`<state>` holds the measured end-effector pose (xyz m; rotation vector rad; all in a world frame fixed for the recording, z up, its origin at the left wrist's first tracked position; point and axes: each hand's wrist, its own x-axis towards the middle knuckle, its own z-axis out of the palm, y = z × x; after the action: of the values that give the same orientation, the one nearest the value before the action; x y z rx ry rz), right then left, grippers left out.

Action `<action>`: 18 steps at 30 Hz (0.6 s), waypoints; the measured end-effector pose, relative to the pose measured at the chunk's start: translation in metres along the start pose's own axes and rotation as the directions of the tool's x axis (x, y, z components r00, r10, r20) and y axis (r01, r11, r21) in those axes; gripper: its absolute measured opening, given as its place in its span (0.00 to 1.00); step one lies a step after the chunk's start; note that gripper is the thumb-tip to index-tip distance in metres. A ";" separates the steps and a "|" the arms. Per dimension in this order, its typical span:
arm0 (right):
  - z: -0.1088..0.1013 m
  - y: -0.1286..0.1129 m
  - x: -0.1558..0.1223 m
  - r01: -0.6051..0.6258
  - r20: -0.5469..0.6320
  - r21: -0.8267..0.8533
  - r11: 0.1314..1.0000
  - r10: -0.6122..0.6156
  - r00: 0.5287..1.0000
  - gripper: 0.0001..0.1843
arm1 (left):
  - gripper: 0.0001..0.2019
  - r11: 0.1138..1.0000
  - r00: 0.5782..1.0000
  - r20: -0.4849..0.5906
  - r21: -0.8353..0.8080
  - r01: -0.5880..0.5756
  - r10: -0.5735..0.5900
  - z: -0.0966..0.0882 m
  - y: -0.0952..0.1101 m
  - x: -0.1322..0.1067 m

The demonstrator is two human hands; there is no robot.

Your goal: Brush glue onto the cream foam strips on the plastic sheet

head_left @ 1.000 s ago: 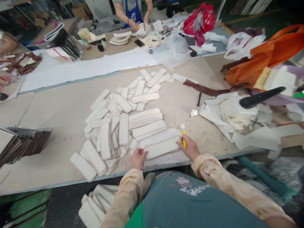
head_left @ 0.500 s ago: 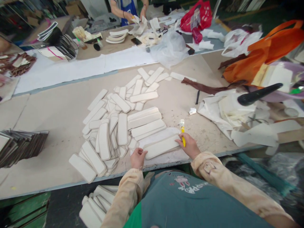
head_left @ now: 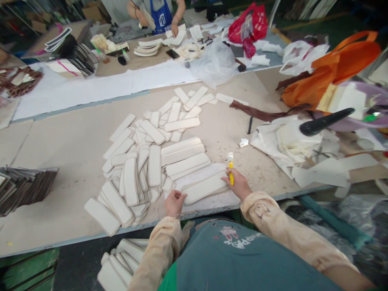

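Observation:
A long white rounded panel (head_left: 204, 188) lies near the table's front edge, over a white sheet and other pieces. At its left end, my left hand (head_left: 175, 203) is closed, with thumb and fingertips pinching the corner. My right hand (head_left: 238, 184) wraps around a yellow-handled brush (head_left: 231, 173), whose whitish tip points away from me. The fingertips of that hand also touch the panel's right end. Just beyond lie overlapping white panels (head_left: 188, 165), and a loose heap of similar panels (head_left: 130, 182) spreads to the left.
A stack of dark-edged pieces (head_left: 27, 190) stands at left. On the right are a white container (head_left: 298, 135) with a black handle-like piece (head_left: 325, 121), brown cloth strip (head_left: 266, 113) and orange bag (head_left: 333, 76). Across the table, a co-worker's hands (head_left: 174, 28) handle pale pieces.
My hands keep nearly the same places on the panel. The view shifts slightly. Across the table, the co-worker's hands have moved apart, one now lifting a pale piece.

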<state>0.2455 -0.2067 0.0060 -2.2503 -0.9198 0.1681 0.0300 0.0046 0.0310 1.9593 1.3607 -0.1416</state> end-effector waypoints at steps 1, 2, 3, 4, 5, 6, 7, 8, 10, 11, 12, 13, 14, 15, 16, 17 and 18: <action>0.001 0.001 0.000 -0.001 -0.001 0.001 1.000 0.001 1.000 0.08 | 0.09 1.000 1.000 0.003 0.002 0.001 -0.001 0.000 0.000 0.000; 0.001 0.002 0.000 -0.003 0.002 0.003 1.000 0.003 1.000 0.08 | 0.09 1.000 1.000 0.003 0.000 0.003 -0.003 0.000 0.000 0.000; 0.002 0.003 0.000 -0.005 0.007 0.006 1.000 0.005 1.000 0.08 | 0.09 1.000 1.000 0.002 -0.003 0.003 -0.003 0.000 0.000 0.000; 0.002 0.004 0.001 -0.010 0.009 0.009 1.000 0.010 1.000 0.08 | 0.09 1.000 1.000 0.000 -0.006 0.004 -0.004 0.000 0.000 0.000; 0.002 0.005 0.001 -0.020 0.004 0.011 1.000 0.020 1.000 0.09 | 0.09 1.000 1.000 -0.003 -0.008 0.003 -0.003 0.000 0.000 0.000; 0.002 0.006 0.002 -0.033 -0.004 0.011 0.999 0.033 0.999 0.09 | 0.09 1.000 1.000 -0.005 -0.008 0.003 -0.003 0.000 -0.001 -0.001; 0.001 0.006 0.002 -0.047 -0.014 0.012 0.999 0.047 0.999 0.10 | 0.09 1.000 1.000 -0.007 -0.006 0.005 -0.005 0.001 -0.001 0.000; 0.001 0.006 0.003 -0.058 -0.022 0.014 0.998 0.059 0.998 0.10 | 0.09 1.000 1.000 -0.008 -0.005 0.007 -0.007 0.001 -0.001 0.000; 0.000 0.006 0.003 -0.074 -0.028 0.026 0.997 0.075 0.997 0.11 | 0.09 1.000 1.000 -0.010 -0.003 0.013 -0.013 0.002 -0.002 0.000; -0.001 0.005 0.003 -0.077 -0.026 0.034 0.996 0.078 0.997 0.11 | 0.09 1.000 1.000 -0.011 -0.004 0.014 -0.014 0.003 -0.003 0.000; -0.002 0.004 0.003 -0.080 -0.026 0.038 0.996 0.081 0.996 0.11 | 0.09 1.000 1.000 -0.011 -0.007 0.017 -0.017 0.003 -0.004 0.001; -0.002 0.004 0.003 -0.084 -0.027 0.038 0.996 0.085 0.996 0.11 | 0.09 1.000 1.000 -0.009 -0.015 0.019 -0.019 0.004 -0.005 0.001; -0.003 0.003 0.002 -0.087 -0.031 0.032 0.996 0.088 0.996 0.11 | 0.10 0.999 1.000 -0.006 -0.026 0.020 -0.020 0.005 -0.006 0.002; -0.003 0.003 0.001 -0.089 -0.034 0.025 0.996 0.090 0.995 0.12 | 0.10 0.999 1.000 -0.005 -0.042 0.022 -0.022 0.006 -0.007 0.002; -0.003 0.004 0.000 -0.092 -0.039 0.016 0.996 0.092 0.995 0.13 | 0.10 0.998 1.000 -0.004 -0.061 0.025 -0.026 0.006 -0.009 0.002; -0.002 0.004 0.000 -0.095 -0.043 0.011 0.995 0.095 0.995 0.14 | 0.11 0.996 1.000 -0.003 -0.083 0.029 -0.030 0.007 -0.010 0.002; -0.002 0.005 -0.001 -0.097 -0.046 0.011 0.995 0.098 0.994 0.14 | 0.11 0.994 0.999 0.003 -0.104 0.037 -0.037 0.008 -0.011 0.001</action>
<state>0.2482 -0.2112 0.0037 -2.2828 -0.7842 0.1631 0.0233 0.0022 0.0191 1.8481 1.3767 -0.0873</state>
